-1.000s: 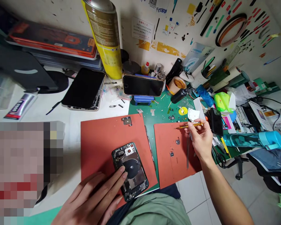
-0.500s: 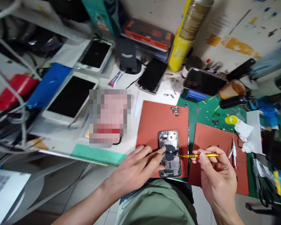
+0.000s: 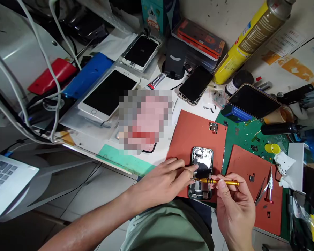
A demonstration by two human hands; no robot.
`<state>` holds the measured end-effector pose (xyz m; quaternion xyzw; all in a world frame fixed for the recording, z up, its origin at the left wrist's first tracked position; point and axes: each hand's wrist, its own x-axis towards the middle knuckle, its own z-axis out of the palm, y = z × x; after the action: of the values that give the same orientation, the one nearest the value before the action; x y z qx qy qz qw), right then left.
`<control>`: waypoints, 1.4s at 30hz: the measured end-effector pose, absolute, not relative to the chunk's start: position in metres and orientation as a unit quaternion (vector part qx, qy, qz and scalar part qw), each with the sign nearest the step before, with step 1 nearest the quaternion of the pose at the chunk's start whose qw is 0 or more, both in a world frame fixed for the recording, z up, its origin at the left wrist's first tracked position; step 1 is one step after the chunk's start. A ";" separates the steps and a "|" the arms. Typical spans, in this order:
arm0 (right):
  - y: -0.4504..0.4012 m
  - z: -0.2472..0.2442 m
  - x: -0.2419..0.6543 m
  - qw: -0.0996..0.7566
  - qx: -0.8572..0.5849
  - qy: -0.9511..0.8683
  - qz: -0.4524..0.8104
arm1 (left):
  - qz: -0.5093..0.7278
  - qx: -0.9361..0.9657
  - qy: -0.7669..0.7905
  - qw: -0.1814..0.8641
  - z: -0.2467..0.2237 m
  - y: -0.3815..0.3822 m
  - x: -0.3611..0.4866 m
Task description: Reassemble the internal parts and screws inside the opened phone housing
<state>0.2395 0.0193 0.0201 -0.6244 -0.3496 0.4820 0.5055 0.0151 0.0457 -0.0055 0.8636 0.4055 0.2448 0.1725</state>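
Gold metal marked the screwdriver (image 3: 209,181) pinched in your right hand (image 3: 234,204), its tip over the opened phone (image 3: 204,170). That phone lay on the red mat (image 3: 196,129) on the counter (image 3: 159,158), your left hand (image 3: 169,181) touching its left edge; with the thumb hidden, I could not tell whether that hand gripped. The phone seemed light, stiff and slick, its bared innards fragile, so the frame's long edges looked safest to hold. The tube (image 3: 156,81) read "B-7000"; the spray can (image 3: 247,47) bore print too small to read.

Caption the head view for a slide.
Left hand on an opened phone, right hand holding a gold screwdriver over it.
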 end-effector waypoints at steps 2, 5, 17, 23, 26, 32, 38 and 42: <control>0.018 0.020 0.239 0.502 -0.629 -0.356 0.476 | 0.240 0.867 0.403 0.169 -0.006 0.046 0.015; 0.017 0.021 0.239 0.499 -0.633 -0.367 0.465 | 0.226 0.871 0.400 0.174 -0.005 0.046 0.014; 0.006 0.021 0.243 0.494 -0.621 -0.483 0.370 | 0.215 0.866 0.404 0.202 -0.005 0.045 0.013; 0.003 0.025 0.238 0.487 -0.624 -0.521 0.320 | 0.242 0.866 0.397 0.182 -0.006 0.045 0.014; 0.004 0.026 0.238 0.482 -0.620 -0.533 0.315 | 0.244 0.863 0.399 0.193 -0.005 0.045 0.015; 0.004 0.025 0.238 0.480 -0.624 -0.537 0.303 | 0.248 0.862 0.396 0.195 -0.006 0.045 0.015; 0.001 0.027 0.235 0.476 -0.633 -0.549 0.265 | 0.238 0.860 0.401 0.206 -0.007 0.044 0.014; -0.002 0.026 0.233 0.495 -0.630 -0.544 0.250 | 0.239 0.862 0.401 0.196 -0.006 0.044 0.014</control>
<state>0.2327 -0.0018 0.0257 -0.6301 -0.5438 0.2499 0.4948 0.0141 0.0440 -0.0064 0.8624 0.4009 0.2388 0.1961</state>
